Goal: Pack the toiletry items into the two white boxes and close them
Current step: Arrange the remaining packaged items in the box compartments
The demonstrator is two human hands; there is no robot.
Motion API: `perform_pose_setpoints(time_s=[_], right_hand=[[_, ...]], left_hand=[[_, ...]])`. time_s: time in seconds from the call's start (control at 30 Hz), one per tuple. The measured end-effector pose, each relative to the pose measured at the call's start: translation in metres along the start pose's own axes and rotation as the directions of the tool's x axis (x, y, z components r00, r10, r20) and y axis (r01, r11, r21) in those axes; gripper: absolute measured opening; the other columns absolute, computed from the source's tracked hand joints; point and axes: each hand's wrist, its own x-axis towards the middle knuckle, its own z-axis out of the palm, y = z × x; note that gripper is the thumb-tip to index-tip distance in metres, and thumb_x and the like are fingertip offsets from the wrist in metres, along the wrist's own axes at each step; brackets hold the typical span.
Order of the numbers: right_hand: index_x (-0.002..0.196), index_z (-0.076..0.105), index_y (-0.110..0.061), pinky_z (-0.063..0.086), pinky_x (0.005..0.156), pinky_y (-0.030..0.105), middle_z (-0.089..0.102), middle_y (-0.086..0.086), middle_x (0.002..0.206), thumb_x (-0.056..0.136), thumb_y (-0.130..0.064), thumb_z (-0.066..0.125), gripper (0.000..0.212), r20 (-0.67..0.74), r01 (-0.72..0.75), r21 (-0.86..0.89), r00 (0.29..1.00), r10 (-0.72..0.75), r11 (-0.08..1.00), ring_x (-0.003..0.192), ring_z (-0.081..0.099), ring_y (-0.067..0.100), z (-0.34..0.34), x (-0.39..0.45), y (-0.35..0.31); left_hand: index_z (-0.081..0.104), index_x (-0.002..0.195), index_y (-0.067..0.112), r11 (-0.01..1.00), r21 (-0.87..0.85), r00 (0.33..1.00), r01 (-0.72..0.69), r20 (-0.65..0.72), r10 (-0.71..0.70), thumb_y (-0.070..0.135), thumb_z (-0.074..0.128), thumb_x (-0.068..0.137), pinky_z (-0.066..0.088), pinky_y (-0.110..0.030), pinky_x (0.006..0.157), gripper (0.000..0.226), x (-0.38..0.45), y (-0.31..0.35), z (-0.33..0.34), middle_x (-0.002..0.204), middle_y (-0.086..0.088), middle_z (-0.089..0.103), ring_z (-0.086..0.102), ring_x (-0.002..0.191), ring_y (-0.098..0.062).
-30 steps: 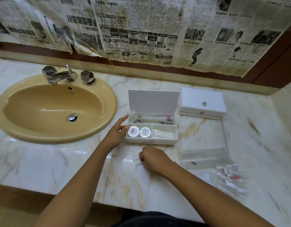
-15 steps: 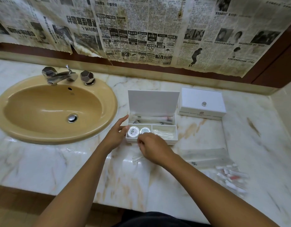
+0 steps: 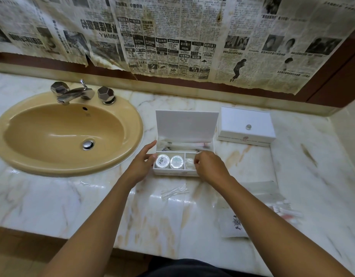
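An open white box [image 3: 173, 172] stands mid-counter with its lid [image 3: 186, 124] upright. Two round silver-lidded jars [image 3: 169, 161] fill its front-left compartment, and long wrapped items lie in the back one. My left hand [image 3: 141, 163] rests with straight fingers against the box's left wall. My right hand [image 3: 209, 166] hovers over the front-right compartment, its curled fingertips pinching a clear plastic packet [image 3: 189, 162] there. A second white box [image 3: 246, 126], closed, sits behind to the right. Another clear packet [image 3: 174, 191] lies on the counter in front of the open box.
A tan sink [image 3: 68, 136] with a chrome tap [image 3: 72, 92] takes up the left. At the right front lie a white logo pouch [image 3: 234, 224], flat clear sachets [image 3: 260, 188] and wrapped toothbrush packs [image 3: 284, 210]. Newspaper covers the wall behind.
My right hand has risen from the counter beside the loose clear packet and moved forward to the box's front-right compartment. My left hand has stayed against the box.
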Motion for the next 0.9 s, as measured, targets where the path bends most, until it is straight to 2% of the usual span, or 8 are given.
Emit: perform_pose_setpoints(time_s=[0.13, 0.27, 0.47, 0.53, 0.6, 0.73, 0.8, 0.9], right_hand=[[0.090, 0.072, -0.006, 0.053, 0.075, 0.034, 0.069, 0.010, 0.095, 0.083, -0.002, 0.048, 0.025, 0.020, -0.044, 0.074, 0.999, 0.043, 0.996, 0.088, 0.063, 0.027, 0.004, 0.001, 0.000], [0.077, 0.068, -0.006, 0.048, 0.064, 0.031, 0.067, 0.008, 0.080, 0.084, -0.012, 0.049, 0.021, -0.019, -0.021, 0.085, 1.000, 0.022, 0.996, 0.076, 0.061, 0.025, 0.003, 0.001, -0.005], [0.055, 0.036, -0.017, 0.032, 0.056, 0.030, 0.043, 0.002, 0.059, 0.089, -0.017, 0.043, 0.035, 0.101, -0.015, 0.095, 0.995, 0.006, 0.995, 0.065, 0.045, 0.025, 0.006, -0.009, -0.014], [0.059, 0.047, -0.016, 0.036, 0.057, 0.030, 0.049, 0.001, 0.065, 0.090, -0.020, 0.044, 0.031, 0.033, 0.026, 0.091, 0.999, -0.029, 0.996, 0.068, 0.049, 0.024, 0.006, -0.012, -0.017], [0.074, 0.061, -0.011, 0.044, 0.063, 0.032, 0.057, 0.002, 0.077, 0.090, -0.020, 0.049, 0.021, -0.128, 0.106, 0.085, 0.987, -0.095, 0.991, 0.075, 0.054, 0.023, 0.007, -0.015, -0.022], [0.072, 0.064, -0.009, 0.047, 0.057, 0.031, 0.058, 0.005, 0.071, 0.079, -0.014, 0.057, 0.012, -0.353, 0.366, 0.098, 0.882, -0.312, 0.925, 0.067, 0.057, 0.025, 0.016, -0.025, -0.036], [0.075, 0.065, -0.009, 0.048, 0.057, 0.033, 0.059, 0.005, 0.074, 0.082, -0.016, 0.057, 0.013, -0.256, 0.428, 0.078, 0.881, -0.397, 0.900, 0.070, 0.058, 0.027, 0.023, -0.030, -0.042], [0.092, 0.067, -0.008, 0.048, 0.069, 0.037, 0.062, 0.008, 0.095, 0.089, -0.017, 0.051, 0.019, -0.007, 0.417, 0.003, 0.909, -0.417, 0.909, 0.089, 0.059, 0.029, 0.041, -0.035, -0.043]], left_hand=[[0.039, 0.143, 0.045, 1.000, -0.002, 1.000, 0.000, 0.007, 0.000, 0.033, 0.048, 0.102, 0.041, -0.030, 0.085, 0.045, 0.000, 0.000, 0.000, 0.094, 0.008, 0.061, 0.049, 0.072, -0.003], [0.039, 0.143, 0.045, 1.000, -0.005, 1.000, -0.005, 0.006, 0.005, 0.032, 0.048, 0.101, 0.040, -0.029, 0.084, 0.045, 0.000, 0.000, 0.000, 0.089, 0.011, 0.059, 0.049, 0.069, -0.002], [0.039, 0.142, 0.047, 1.000, -0.008, 1.000, -0.004, 0.014, 0.004, 0.032, 0.047, 0.102, 0.041, -0.032, 0.088, 0.044, 0.002, -0.002, 0.000, 0.095, 0.005, 0.061, 0.050, 0.075, -0.012], [0.039, 0.142, 0.047, 1.000, -0.011, 1.000, 0.001, 0.019, -0.001, 0.032, 0.047, 0.102, 0.040, -0.033, 0.089, 0.044, 0.003, -0.003, 0.000, 0.100, -0.003, 0.062, 0.052, 0.090, -0.031], [0.039, 0.142, 0.048, 1.000, -0.011, 1.000, 0.009, 0.023, -0.008, 0.033, 0.047, 0.102, 0.041, -0.034, 0.090, 0.044, 0.004, -0.005, 0.000, 0.104, -0.001, 0.063, 0.050, 0.109, -0.028], [0.041, 0.141, 0.048, 1.000, -0.014, 1.000, 0.006, 0.007, -0.006, 0.031, 0.048, 0.102, 0.040, -0.033, 0.087, 0.043, 0.002, -0.003, 0.000, 0.094, 0.008, 0.062, 0.049, 0.083, -0.031], [0.041, 0.142, 0.046, 1.000, -0.008, 1.000, -0.004, 0.000, 0.004, 0.029, 0.047, 0.102, 0.040, -0.031, 0.086, 0.043, 0.001, -0.001, 0.000, 0.088, 0.011, 0.060, 0.047, 0.071, -0.010], [0.039, 0.143, 0.045, 1.000, 0.003, 1.000, -0.003, 0.005, 0.003, 0.029, 0.046, 0.103, 0.041, -0.030, 0.087, 0.044, 0.000, 0.001, 0.000, 0.094, 0.007, 0.061, 0.051, 0.075, -0.003]])
